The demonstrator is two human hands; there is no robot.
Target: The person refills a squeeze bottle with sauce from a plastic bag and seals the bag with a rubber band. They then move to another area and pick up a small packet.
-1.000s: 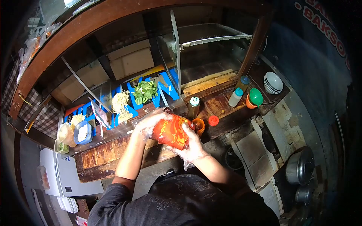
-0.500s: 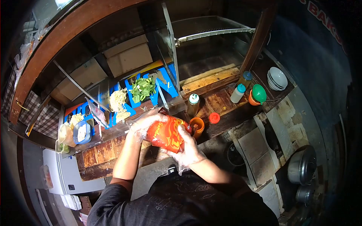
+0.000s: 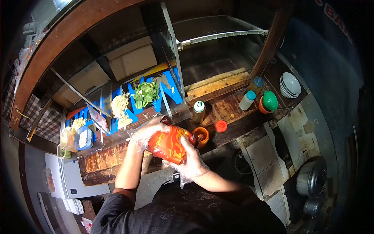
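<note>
Both hands wear thin clear plastic gloves and grip a red sauce pouch (image 3: 166, 143) with yellow lettering. My left hand (image 3: 151, 130) is closed over the pouch's upper left end. From the lower right, my right hand (image 3: 191, 159) wraps it, thumb lying across the front. The pouch lies tilted, its right end against the mouth of an orange plastic container (image 3: 203, 141). Some red sauce shows inside that opening. A red lid (image 3: 221, 126) rests on the wooden counter to the right of the container.
Behind the pouch stands a sauce bottle (image 3: 198, 111). Farther right are a teal-capped bottle (image 3: 246, 101), a green funnel-like cup (image 3: 269, 100) and stacked white bowls (image 3: 290, 85). Leafy greens (image 3: 146, 94) and noodles (image 3: 120, 106) sit in the display case. Metal pots (image 3: 311, 176) stand lower right.
The view has shifted slightly. Both hands still hold the pouch at the orange container, and the pouch looks somewhat more squeezed and turned.
</note>
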